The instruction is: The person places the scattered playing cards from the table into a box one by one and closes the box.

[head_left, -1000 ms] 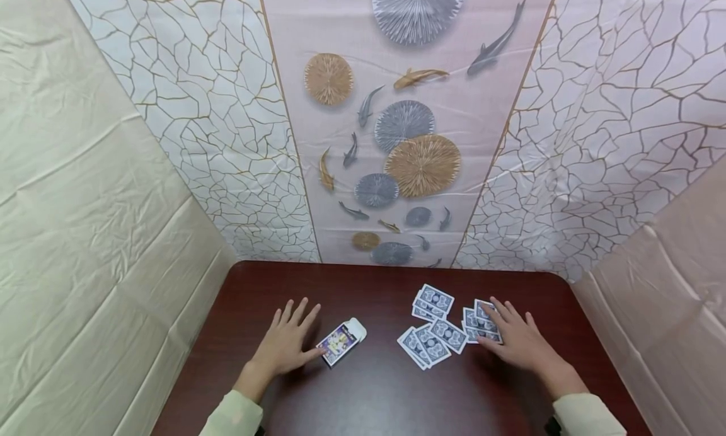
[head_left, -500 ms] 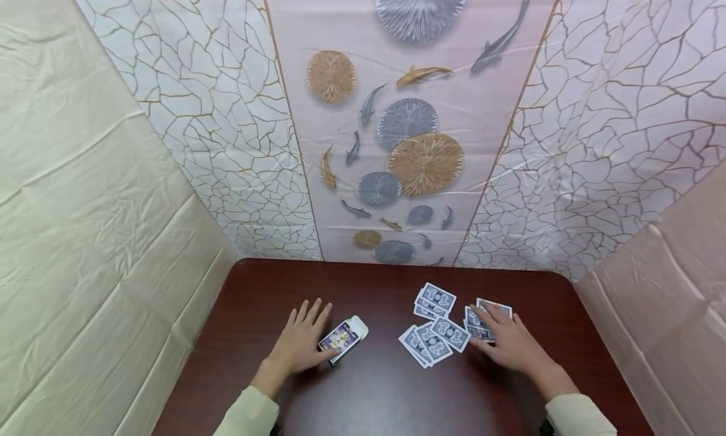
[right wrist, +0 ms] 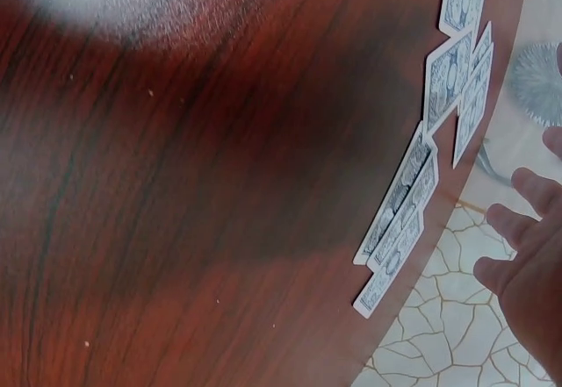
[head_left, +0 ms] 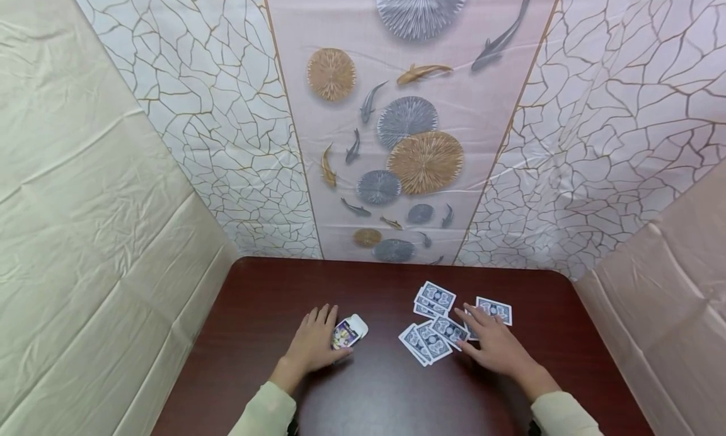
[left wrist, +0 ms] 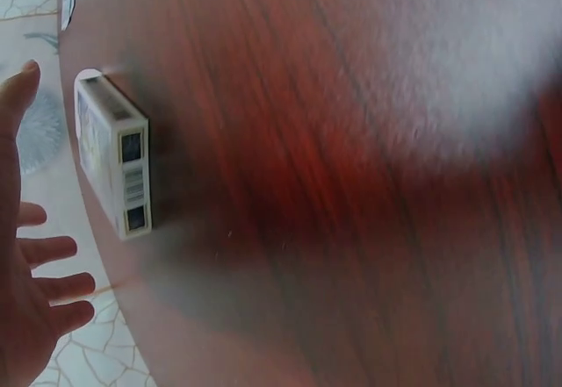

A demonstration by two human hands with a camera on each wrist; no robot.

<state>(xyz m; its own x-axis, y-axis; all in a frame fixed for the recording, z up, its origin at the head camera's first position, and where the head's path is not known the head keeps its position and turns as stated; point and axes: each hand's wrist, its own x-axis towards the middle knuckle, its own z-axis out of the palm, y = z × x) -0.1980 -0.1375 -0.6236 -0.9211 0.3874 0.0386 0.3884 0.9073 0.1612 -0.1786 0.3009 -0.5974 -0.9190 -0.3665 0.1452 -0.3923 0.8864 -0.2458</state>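
Observation:
My left hand, fingers spread and straight, hovers beside and partly over a card box with a colourful front and its white flap raised. In the left wrist view the box lies on the table, apart from the fingers. My right hand is held with straight fingers above the face-down playing cards. It partly hides the right-hand group of cards. Its thumb reaches over the edge of the front group of cards. Behind lies another small fan of cards. Neither hand holds anything.
A dark red-brown table carries everything. Patterned cloth hangs behind its far edge, and plain cloth walls stand on both sides. Light reflects off the tabletop.
Both hands have moved inward: the left to the right, covering more of the card box, and the right to the left across the cards. The cards and box stay put.

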